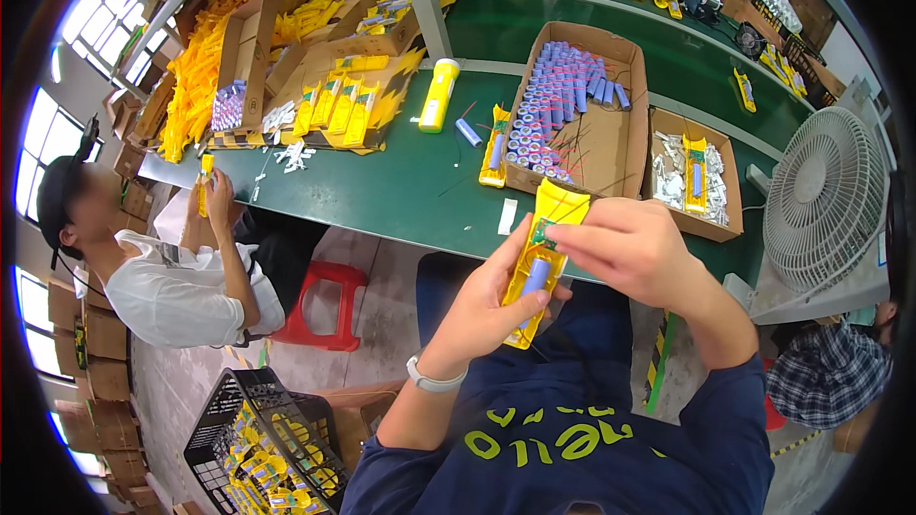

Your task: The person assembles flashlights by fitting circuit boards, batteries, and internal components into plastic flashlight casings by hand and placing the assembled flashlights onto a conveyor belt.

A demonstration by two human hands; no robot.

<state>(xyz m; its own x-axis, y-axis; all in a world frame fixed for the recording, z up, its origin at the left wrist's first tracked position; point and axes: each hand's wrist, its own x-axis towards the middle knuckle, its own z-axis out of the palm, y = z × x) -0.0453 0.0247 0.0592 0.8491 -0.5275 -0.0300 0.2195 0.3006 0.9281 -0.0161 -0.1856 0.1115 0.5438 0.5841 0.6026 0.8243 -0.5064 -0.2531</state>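
Casing [549, 254] in clasp of left hand [484, 309]; right hand [632, 250] at its green board [542, 233], pinch unclear

Assembly workshop — long workbench [382, 186], parts carton [607, 141]

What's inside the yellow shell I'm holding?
A purple cylindrical cell and a green circuit board show there; anything under your left hand and right hand is covered.

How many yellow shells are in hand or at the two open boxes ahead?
3 shells: one in the left hand, one left of the big box, one on white parts in the small box. More may be hidden.
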